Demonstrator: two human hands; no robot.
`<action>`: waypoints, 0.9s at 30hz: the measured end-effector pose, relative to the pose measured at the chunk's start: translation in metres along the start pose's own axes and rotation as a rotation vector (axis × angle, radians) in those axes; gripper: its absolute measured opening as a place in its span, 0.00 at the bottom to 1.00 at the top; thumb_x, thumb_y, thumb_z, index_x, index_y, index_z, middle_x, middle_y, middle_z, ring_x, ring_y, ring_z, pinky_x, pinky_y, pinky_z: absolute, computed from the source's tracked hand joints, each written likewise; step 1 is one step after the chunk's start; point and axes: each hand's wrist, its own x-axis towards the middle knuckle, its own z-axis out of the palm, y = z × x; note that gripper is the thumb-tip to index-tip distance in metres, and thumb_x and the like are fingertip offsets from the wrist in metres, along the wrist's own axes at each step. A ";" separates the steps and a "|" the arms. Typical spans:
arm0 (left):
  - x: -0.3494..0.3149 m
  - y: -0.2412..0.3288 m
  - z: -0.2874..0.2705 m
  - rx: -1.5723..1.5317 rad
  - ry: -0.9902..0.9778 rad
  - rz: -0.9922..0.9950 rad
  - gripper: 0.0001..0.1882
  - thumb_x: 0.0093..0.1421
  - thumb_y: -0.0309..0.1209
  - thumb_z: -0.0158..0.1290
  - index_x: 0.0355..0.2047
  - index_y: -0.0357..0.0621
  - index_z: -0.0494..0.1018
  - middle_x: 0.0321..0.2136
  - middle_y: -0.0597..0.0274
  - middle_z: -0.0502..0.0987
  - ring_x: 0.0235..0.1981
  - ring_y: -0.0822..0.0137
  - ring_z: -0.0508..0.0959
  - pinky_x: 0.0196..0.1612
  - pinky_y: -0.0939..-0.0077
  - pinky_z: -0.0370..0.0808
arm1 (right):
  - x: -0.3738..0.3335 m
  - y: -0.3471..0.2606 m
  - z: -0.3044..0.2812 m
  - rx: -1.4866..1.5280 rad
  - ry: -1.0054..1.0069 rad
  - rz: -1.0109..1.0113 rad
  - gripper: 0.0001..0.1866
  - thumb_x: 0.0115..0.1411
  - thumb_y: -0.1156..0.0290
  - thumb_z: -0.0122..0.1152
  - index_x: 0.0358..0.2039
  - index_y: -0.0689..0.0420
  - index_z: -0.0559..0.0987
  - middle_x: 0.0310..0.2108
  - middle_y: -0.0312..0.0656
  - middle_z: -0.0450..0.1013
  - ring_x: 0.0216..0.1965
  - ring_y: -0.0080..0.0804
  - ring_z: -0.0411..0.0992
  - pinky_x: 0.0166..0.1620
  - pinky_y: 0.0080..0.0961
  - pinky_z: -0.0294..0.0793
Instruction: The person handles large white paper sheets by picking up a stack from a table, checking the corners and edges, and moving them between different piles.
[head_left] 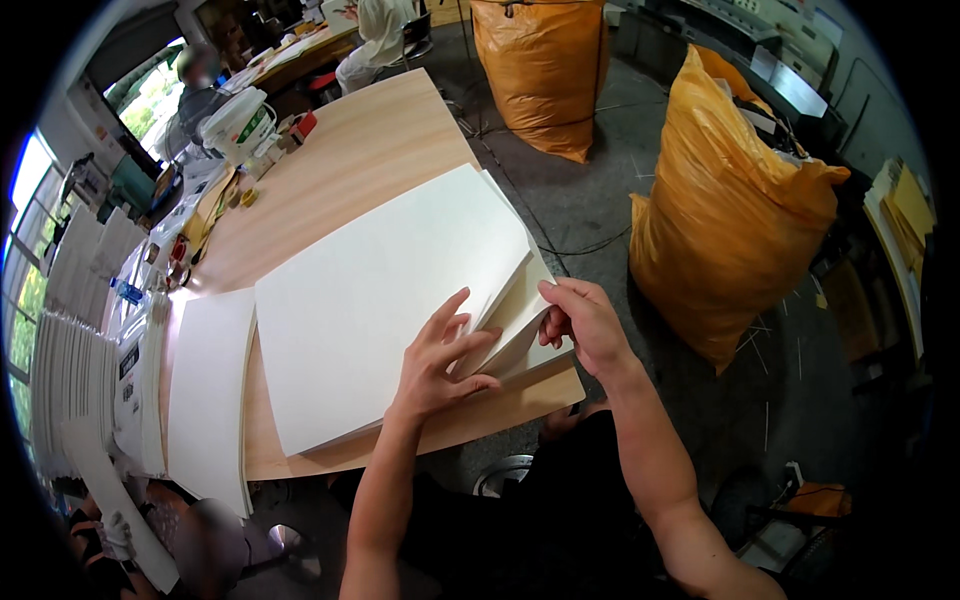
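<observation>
A stack of large white paper sheets (390, 290) lies aslant on the wooden table, its near right corner lifted and fanned apart. My right hand (585, 320) pinches the raised corner of one sheet (520, 300) between thumb and bent fingers. At the stack's near edge, my left hand (440, 365) has its fingers spread against the curled-up sheets. How many sheets it lifts cannot be told. To the left, a second pile of narrower white sheets (208, 390) overhangs the near table edge.
Beyond the wooden table (350, 140) on the right stand two stuffed orange sacks, one near (730, 200), one farther (545, 75). A white bucket (237, 125) and tape rolls (249, 197) line the left side. Tall paper stacks (75, 370) rise at far left. Other people sit nearby.
</observation>
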 end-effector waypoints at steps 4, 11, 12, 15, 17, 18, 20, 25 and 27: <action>-0.001 -0.006 0.002 -0.070 0.015 -0.014 0.28 0.42 0.39 0.76 0.47 0.59 0.84 0.66 0.53 0.67 0.54 0.48 0.79 0.57 0.55 0.81 | -0.001 0.000 -0.002 0.011 -0.021 -0.001 0.18 0.70 0.60 0.57 0.23 0.53 0.74 0.17 0.33 0.71 0.20 0.23 0.73 0.25 0.19 0.66; -0.007 -0.009 0.002 -0.058 0.015 0.002 0.22 0.60 0.22 0.61 0.54 0.53 0.81 0.74 0.46 0.52 0.63 0.45 0.73 0.62 0.51 0.75 | -0.007 0.012 0.002 -0.046 0.073 -0.120 0.20 0.70 0.57 0.58 0.23 0.54 0.74 0.18 0.33 0.71 0.20 0.21 0.71 0.25 0.18 0.66; -0.007 -0.007 0.004 -0.114 0.071 -0.005 0.22 0.60 0.22 0.60 0.54 0.55 0.81 0.74 0.45 0.51 0.62 0.44 0.74 0.61 0.50 0.76 | -0.006 0.014 0.005 -0.298 0.136 -0.200 0.20 0.70 0.57 0.59 0.22 0.54 0.73 0.18 0.33 0.71 0.20 0.21 0.70 0.26 0.18 0.66; -0.005 -0.002 0.006 -0.167 0.100 -0.036 0.20 0.61 0.22 0.59 0.52 0.59 0.82 0.74 0.45 0.53 0.62 0.41 0.74 0.60 0.47 0.77 | 0.002 0.019 0.008 -0.515 0.243 -0.236 0.20 0.69 0.59 0.59 0.21 0.53 0.73 0.18 0.33 0.71 0.19 0.21 0.70 0.26 0.18 0.66; -0.006 -0.005 0.002 -0.089 0.009 0.004 0.17 0.63 0.23 0.57 0.50 0.55 0.82 0.73 0.43 0.53 0.63 0.39 0.72 0.61 0.46 0.75 | 0.002 0.012 0.002 -0.167 0.092 -0.099 0.20 0.69 0.60 0.59 0.21 0.53 0.73 0.17 0.32 0.70 0.20 0.21 0.70 0.25 0.18 0.65; -0.003 -0.003 0.001 -0.054 -0.035 0.024 0.16 0.64 0.23 0.56 0.50 0.53 0.82 0.73 0.42 0.54 0.63 0.39 0.72 0.61 0.45 0.74 | 0.000 0.005 0.002 0.004 0.018 -0.030 0.19 0.69 0.60 0.59 0.21 0.53 0.73 0.17 0.32 0.70 0.20 0.21 0.71 0.25 0.19 0.65; 0.000 0.005 0.000 -0.058 -0.006 0.024 0.20 0.53 0.27 0.69 0.47 0.56 0.83 0.71 0.47 0.59 0.63 0.41 0.73 0.61 0.46 0.76 | -0.001 0.002 0.005 0.046 0.018 -0.028 0.19 0.70 0.61 0.59 0.21 0.53 0.72 0.17 0.32 0.70 0.20 0.22 0.72 0.25 0.19 0.65; -0.003 -0.005 0.005 -0.058 0.041 0.014 0.32 0.38 0.29 0.78 0.47 0.60 0.84 0.69 0.52 0.62 0.62 0.45 0.74 0.59 0.48 0.78 | 0.000 0.006 0.003 0.061 0.001 -0.043 0.18 0.71 0.63 0.56 0.23 0.54 0.74 0.17 0.33 0.70 0.19 0.22 0.72 0.24 0.18 0.66; -0.003 -0.006 0.003 -0.075 0.024 0.006 0.27 0.45 0.27 0.74 0.48 0.60 0.84 0.70 0.50 0.60 0.62 0.44 0.74 0.60 0.48 0.78 | -0.003 0.006 0.002 0.062 0.005 -0.052 0.18 0.71 0.63 0.56 0.23 0.54 0.73 0.17 0.33 0.70 0.19 0.21 0.71 0.24 0.18 0.65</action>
